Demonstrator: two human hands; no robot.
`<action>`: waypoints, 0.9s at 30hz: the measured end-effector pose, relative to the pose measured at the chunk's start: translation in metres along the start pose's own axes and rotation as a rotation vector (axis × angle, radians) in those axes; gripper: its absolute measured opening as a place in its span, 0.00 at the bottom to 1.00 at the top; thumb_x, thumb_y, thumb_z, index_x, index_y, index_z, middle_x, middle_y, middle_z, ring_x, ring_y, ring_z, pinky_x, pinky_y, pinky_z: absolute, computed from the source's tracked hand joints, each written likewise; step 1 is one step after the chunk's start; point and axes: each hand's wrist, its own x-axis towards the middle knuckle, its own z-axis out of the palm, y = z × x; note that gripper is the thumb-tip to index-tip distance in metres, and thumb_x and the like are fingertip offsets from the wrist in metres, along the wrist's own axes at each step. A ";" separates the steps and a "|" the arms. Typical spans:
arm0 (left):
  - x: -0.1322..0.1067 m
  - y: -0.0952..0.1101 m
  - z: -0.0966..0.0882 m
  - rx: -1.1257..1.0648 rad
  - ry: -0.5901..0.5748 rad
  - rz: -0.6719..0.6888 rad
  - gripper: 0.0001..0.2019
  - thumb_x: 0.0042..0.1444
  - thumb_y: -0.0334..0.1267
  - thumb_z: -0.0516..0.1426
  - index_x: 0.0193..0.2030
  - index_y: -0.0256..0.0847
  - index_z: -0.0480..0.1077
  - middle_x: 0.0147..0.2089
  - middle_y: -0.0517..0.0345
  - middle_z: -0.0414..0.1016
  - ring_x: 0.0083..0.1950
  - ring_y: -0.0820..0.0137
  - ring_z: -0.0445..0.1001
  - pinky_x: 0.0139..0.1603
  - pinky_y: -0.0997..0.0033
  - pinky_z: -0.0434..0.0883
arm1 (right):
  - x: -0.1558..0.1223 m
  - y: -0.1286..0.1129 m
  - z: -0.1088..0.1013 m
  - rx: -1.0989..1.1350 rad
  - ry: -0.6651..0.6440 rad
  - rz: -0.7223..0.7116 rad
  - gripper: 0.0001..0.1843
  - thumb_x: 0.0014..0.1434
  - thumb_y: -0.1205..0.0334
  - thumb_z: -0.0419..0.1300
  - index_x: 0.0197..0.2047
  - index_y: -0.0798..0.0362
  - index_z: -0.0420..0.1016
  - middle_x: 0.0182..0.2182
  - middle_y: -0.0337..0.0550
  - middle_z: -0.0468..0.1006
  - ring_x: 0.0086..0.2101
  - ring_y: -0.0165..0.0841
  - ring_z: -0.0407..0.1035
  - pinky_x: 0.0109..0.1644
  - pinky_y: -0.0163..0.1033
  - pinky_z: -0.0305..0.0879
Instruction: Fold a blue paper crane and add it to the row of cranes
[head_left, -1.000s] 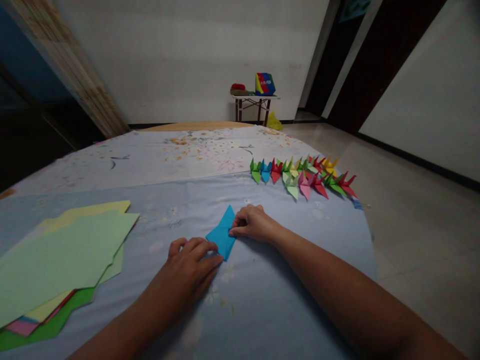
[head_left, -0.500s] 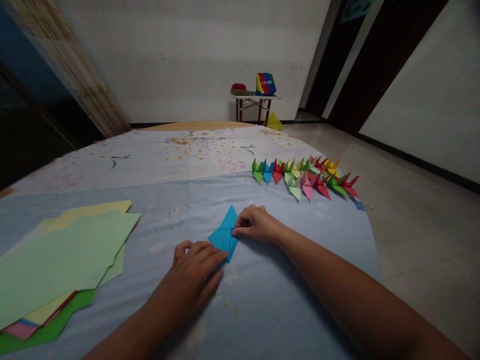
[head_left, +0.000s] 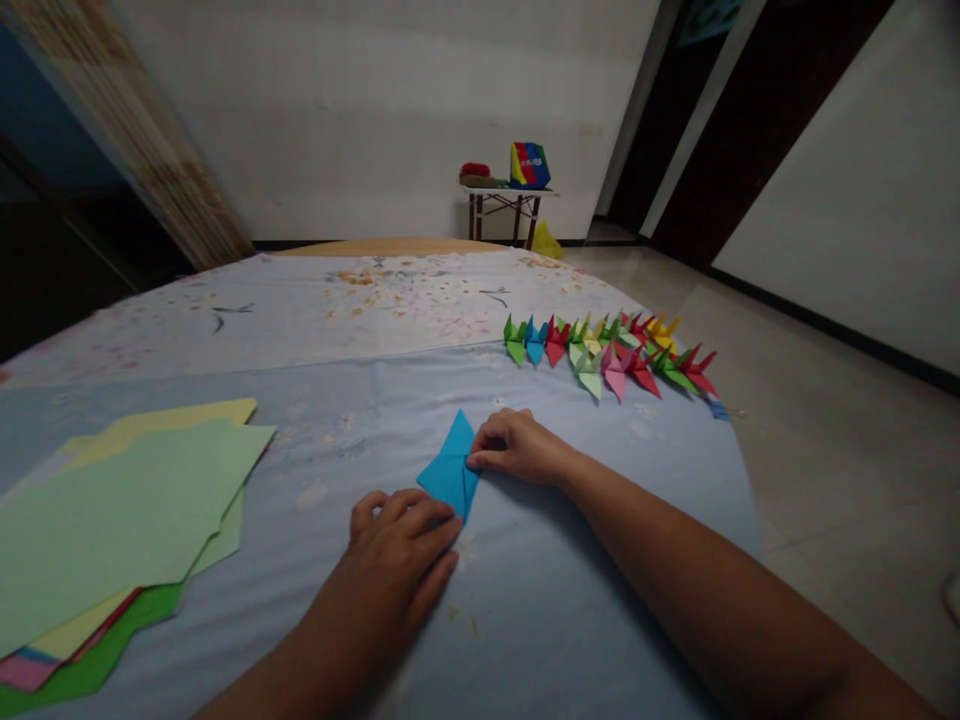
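Left hand (head_left: pixel 405 550) has slid toward the near tip of the paper (head_left: pixel 448 470), fingers loosely spread; right hand (head_left: pixel 517 447) still pinches its right edge, on cloth (head_left: pixel 555 600) between them.

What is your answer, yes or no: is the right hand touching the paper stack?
No, the right hand holds the right edge of the blue folded paper, while the paper stack lies apart, farther left.

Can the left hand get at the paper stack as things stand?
Probably yes: only tablecloth shows between the left hand and the paper stack, though that hand's fingers rest on the blue folded paper.
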 end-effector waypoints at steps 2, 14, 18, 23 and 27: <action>0.000 -0.002 0.000 0.010 -0.001 0.013 0.13 0.58 0.35 0.52 0.48 0.50 0.70 0.48 0.58 0.74 0.51 0.61 0.65 0.52 0.54 0.50 | 0.000 0.001 0.000 0.005 -0.006 -0.003 0.06 0.52 0.58 0.64 0.30 0.51 0.78 0.26 0.35 0.76 0.31 0.28 0.67 0.41 0.35 0.52; 0.004 -0.010 0.008 0.045 0.038 0.087 0.10 0.57 0.37 0.53 0.44 0.51 0.71 0.45 0.61 0.76 0.51 0.60 0.66 0.52 0.52 0.47 | 0.001 0.002 0.004 -0.048 0.016 -0.009 0.08 0.51 0.56 0.64 0.29 0.51 0.77 0.25 0.35 0.75 0.31 0.28 0.66 0.42 0.37 0.50; 0.004 -0.011 0.011 0.069 0.033 0.094 0.11 0.56 0.36 0.54 0.45 0.50 0.70 0.45 0.60 0.76 0.52 0.59 0.66 0.53 0.51 0.47 | 0.002 0.000 0.006 -0.087 0.024 -0.007 0.08 0.51 0.55 0.64 0.29 0.51 0.77 0.25 0.36 0.75 0.31 0.29 0.66 0.42 0.38 0.50; 0.003 -0.010 0.008 0.067 0.032 0.100 0.11 0.57 0.36 0.53 0.45 0.49 0.71 0.46 0.58 0.75 0.52 0.59 0.65 0.53 0.51 0.47 | 0.003 -0.003 0.004 -0.097 0.001 0.010 0.07 0.50 0.56 0.65 0.29 0.51 0.77 0.25 0.36 0.75 0.30 0.29 0.66 0.41 0.38 0.49; 0.003 -0.011 -0.002 -0.001 -0.025 0.099 0.12 0.58 0.35 0.51 0.48 0.49 0.69 0.48 0.58 0.74 0.52 0.61 0.65 0.54 0.53 0.48 | 0.003 -0.003 0.003 -0.100 -0.013 0.016 0.08 0.50 0.56 0.64 0.29 0.51 0.77 0.25 0.35 0.75 0.30 0.28 0.66 0.41 0.37 0.49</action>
